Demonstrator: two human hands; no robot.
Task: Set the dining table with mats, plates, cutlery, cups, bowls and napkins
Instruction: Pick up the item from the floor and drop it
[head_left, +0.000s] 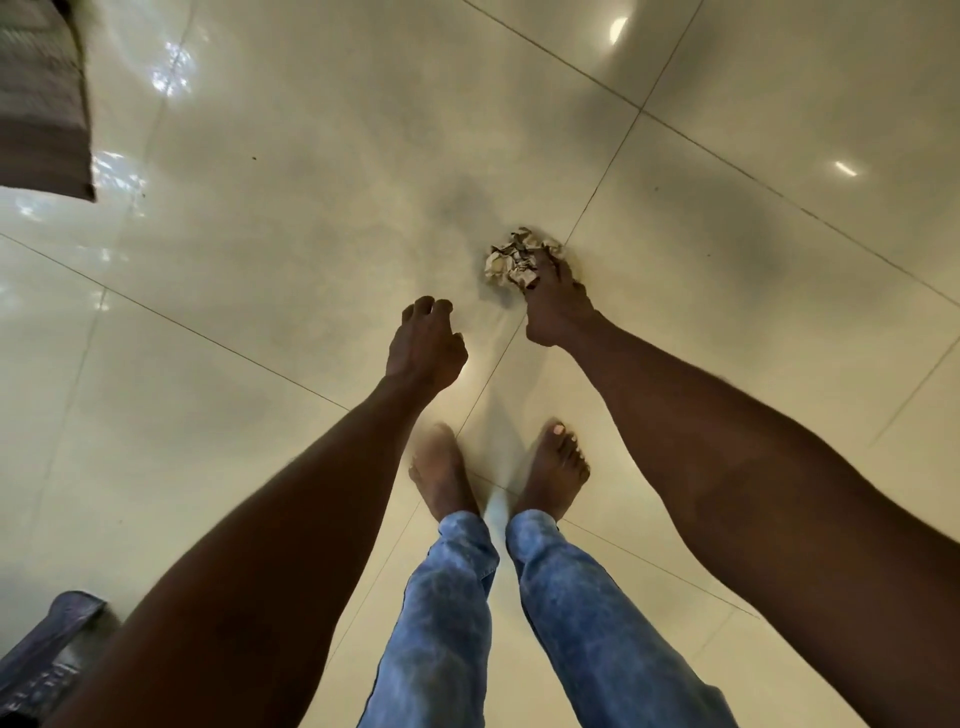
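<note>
I look straight down at a glossy cream tiled floor (291, 223). A crumpled ball of paper (511, 257), whitish with dark markings, lies on the floor ahead of my feet. My right hand (556, 306) reaches down to it and its fingertips close on the ball's right side. My left hand (426, 345) hangs lower and to the left, fingers loosely curled and apart, holding nothing. No table, mats, plates, cutlery, cups or bowls are in view.
My bare feet (553, 465) and blue jeans (441, 613) are at the bottom centre. A dark furniture edge (44, 98) juts in at top left. A grey-blue object (49, 649) sits at bottom left.
</note>
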